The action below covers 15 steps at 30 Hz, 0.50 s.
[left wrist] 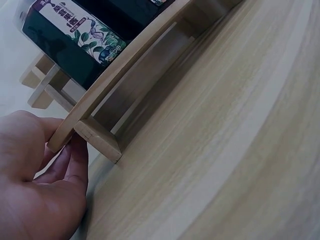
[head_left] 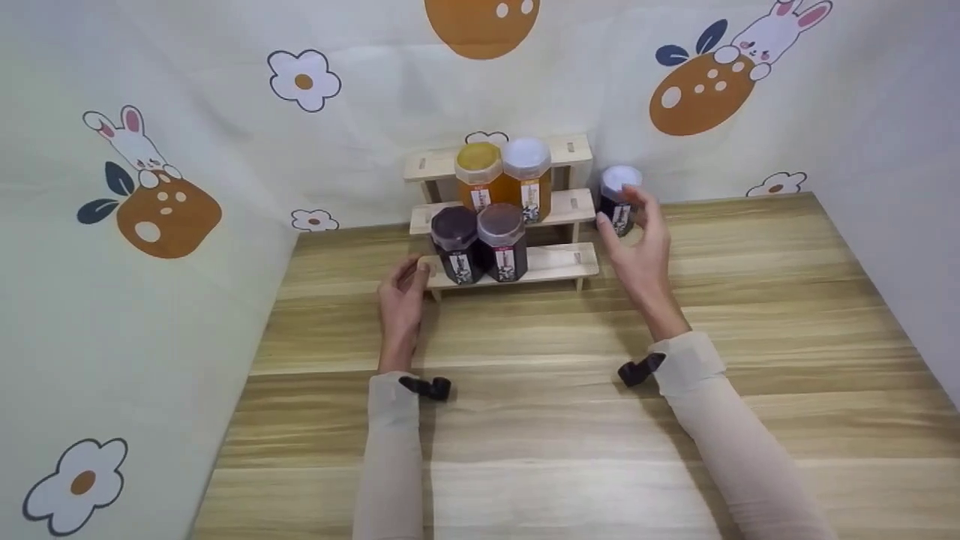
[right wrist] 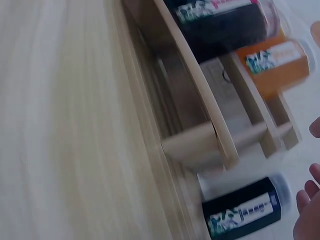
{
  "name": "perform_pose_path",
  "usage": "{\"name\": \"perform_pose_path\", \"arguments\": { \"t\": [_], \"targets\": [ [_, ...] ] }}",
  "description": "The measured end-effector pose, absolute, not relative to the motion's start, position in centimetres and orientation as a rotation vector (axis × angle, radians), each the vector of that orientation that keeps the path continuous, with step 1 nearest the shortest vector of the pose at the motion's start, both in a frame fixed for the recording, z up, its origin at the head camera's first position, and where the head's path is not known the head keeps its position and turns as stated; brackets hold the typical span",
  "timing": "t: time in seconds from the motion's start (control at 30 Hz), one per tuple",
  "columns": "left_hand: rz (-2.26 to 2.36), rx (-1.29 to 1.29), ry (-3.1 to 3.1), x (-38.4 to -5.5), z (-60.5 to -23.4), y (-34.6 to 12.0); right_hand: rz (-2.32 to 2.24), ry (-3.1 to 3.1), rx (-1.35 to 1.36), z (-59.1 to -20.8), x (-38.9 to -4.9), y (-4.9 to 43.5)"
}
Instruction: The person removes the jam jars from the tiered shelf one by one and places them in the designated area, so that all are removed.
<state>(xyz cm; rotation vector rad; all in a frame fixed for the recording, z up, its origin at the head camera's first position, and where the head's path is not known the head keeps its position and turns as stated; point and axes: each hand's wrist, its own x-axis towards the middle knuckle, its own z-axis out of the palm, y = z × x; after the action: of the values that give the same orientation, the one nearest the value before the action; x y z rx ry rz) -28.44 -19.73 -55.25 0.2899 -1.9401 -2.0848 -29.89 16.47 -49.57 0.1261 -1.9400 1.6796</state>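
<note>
My left hand [head_left: 401, 304] pinches the left end of the lowest board of a small three-step wooden display rack [head_left: 555, 259]; in the left wrist view the thumb and fingers [left wrist: 75, 162] meet around that board's end. To the right of the rack, a dark jar with a white lid [head_left: 621, 199] stands on the table. Around it is my right hand [head_left: 641, 251], thumb and fingers spread. In the right wrist view its fingertips [right wrist: 302, 200] are apart from the dark jar [right wrist: 245, 210]. Two dark jars [head_left: 504, 244] stand side by side on the lowest step.
On the middle step stand two amber jars, one with a yellow-looking lid [head_left: 478, 161] and one with a white lid [head_left: 527, 154]. The top step [head_left: 574, 148] is at the back, close to a patterned cloth wall [head_left: 375, 112]. Wood-grain tabletop [head_left: 525, 375] extends in front.
</note>
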Motion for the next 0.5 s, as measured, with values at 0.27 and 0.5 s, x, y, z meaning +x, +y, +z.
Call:
{"name": "perform_pose_path", "arguments": {
  "t": [0.27, 0.5],
  "targets": [
    [-2.096, 0.297, -1.951, -28.3, -55.3, -19.8, 1.676, -2.018, 0.249, -48.9, -27.0, 12.9],
    [-2.087, 0.302, -1.977, -28.4, -55.3, -20.0, 1.666, -1.947, 0.296, -50.8, -28.4, 11.2]
  ]
}}
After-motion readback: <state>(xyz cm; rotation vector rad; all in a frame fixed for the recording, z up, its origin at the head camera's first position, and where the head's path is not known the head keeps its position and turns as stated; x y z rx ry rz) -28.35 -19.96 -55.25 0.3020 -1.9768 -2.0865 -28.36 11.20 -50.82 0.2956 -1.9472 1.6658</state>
